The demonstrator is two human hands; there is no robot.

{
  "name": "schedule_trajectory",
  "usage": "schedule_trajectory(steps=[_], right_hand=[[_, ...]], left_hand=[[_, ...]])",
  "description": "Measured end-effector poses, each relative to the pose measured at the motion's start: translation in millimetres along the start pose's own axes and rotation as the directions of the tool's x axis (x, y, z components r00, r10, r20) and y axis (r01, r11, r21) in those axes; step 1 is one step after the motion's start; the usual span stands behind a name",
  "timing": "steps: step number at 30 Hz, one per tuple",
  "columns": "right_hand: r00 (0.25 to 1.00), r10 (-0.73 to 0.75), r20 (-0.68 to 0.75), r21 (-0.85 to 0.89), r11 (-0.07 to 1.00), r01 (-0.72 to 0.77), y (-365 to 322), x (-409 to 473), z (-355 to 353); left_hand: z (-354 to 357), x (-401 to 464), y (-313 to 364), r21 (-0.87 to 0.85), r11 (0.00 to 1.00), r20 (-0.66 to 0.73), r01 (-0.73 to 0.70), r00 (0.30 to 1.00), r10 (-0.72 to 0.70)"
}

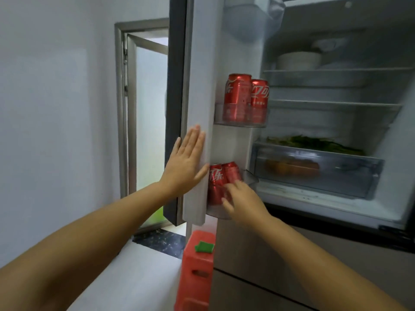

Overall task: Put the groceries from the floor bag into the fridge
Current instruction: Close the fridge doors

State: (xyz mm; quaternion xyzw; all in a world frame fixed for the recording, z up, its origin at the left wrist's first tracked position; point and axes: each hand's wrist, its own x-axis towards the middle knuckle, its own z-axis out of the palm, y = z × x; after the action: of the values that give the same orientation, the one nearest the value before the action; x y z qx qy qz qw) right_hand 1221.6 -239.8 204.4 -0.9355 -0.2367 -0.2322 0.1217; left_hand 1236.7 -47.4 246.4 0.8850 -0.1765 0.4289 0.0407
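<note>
The fridge door [197,63] stands open on the left of the fridge. My left hand [185,162] lies flat against the door's edge, fingers spread. Two red cola cans [239,97] stand upright in the upper door rack [241,117]. Two more red cans [219,180] stand in the lower door rack [216,213]. My right hand [243,202] is at these lower cans, its fingers touching the front of them; whether it grips one I cannot tell. The floor bag is out of sight.
Inside the fridge sit white bowls [298,60] on the top shelf, green vegetables [314,143] above a clear drawer [314,171] with orange produce. A red plastic stool [195,270] with a green item stands on the floor below the door. An open window [143,108] is behind.
</note>
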Motion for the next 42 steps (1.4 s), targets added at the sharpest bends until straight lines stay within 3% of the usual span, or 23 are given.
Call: schedule_trajectory(steps=[5,8,11,15,22,26,28,31,36,42], right_hand=[[0.986,0.107,0.124,0.160,0.979,-0.127,62,-38,-40],[0.969,0.175,0.173,0.166,0.965,-0.204,97,-56,-56],[0.971,0.229,0.067,0.258,0.936,-0.238,109,-72,-57],[0.974,0.205,-0.100,0.281,0.944,-0.170,95,-86,-45],[0.917,0.370,-0.151,0.304,0.900,-0.313,127,-53,-17],[0.903,0.370,-0.218,0.449,0.860,-0.245,184,-32,-13],[0.908,0.342,-0.242,0.465,0.862,-0.202,216,-24,-12],[0.913,0.361,-0.192,0.416,0.872,-0.257,252,-12,-9],[0.924,0.372,-0.089,0.410,0.859,-0.306,282,5,-5],[0.916,0.397,-0.059,0.406,0.848,-0.342,298,18,0]], left_hand=[[-8,8,34,0.257,0.897,0.033,-0.359,0.931,0.363],[-11,22,56,0.361,0.799,0.057,-0.480,0.867,0.495],[-3,43,80,0.367,0.748,0.091,-0.553,0.822,0.562],[12,80,109,0.408,0.616,0.075,-0.674,0.696,0.714],[76,135,157,0.308,0.728,-0.263,-0.613,0.680,0.684],[115,170,193,0.245,0.720,-0.362,-0.650,0.627,0.690],[137,187,208,0.242,0.725,-0.364,-0.645,0.632,0.684],[170,209,225,0.249,0.737,-0.346,-0.629,0.653,0.674],[203,231,230,0.246,0.728,-0.409,-0.640,0.612,0.677],[207,238,234,0.293,0.748,-0.334,-0.595,0.670,0.663]])
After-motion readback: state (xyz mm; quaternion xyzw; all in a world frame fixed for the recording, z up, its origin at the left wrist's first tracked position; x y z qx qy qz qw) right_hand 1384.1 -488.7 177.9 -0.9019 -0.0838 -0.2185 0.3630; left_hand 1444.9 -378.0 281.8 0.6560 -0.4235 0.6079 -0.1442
